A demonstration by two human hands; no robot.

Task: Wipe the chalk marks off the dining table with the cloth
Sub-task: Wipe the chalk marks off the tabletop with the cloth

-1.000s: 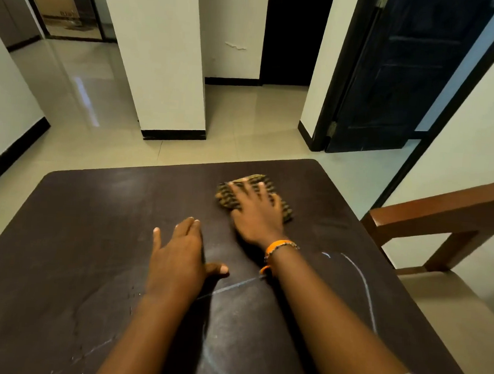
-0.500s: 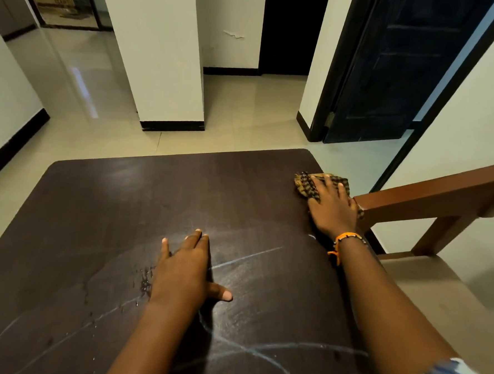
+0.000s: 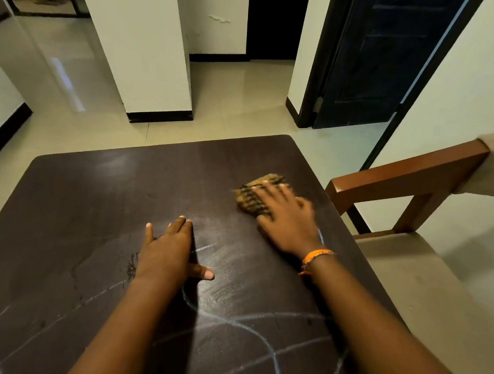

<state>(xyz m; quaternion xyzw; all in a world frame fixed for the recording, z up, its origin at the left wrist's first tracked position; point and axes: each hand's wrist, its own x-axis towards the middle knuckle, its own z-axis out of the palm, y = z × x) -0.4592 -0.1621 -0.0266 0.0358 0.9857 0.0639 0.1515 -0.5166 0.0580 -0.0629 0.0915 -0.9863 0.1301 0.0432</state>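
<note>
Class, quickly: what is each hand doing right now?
Left hand: open, flat on the table, holding nothing.
Right hand: open, fingers spread, pressing the cloth onto the table.

Both arms reach forward, forearms bare. Left hand (image 3: 167, 251) lies flat, palm down, fingers together and pointing away, thumb stuck out to the right. Right hand (image 3: 287, 218) is further out, palm down, fingers spread, blurred, with an orange band at the wrist
</note>
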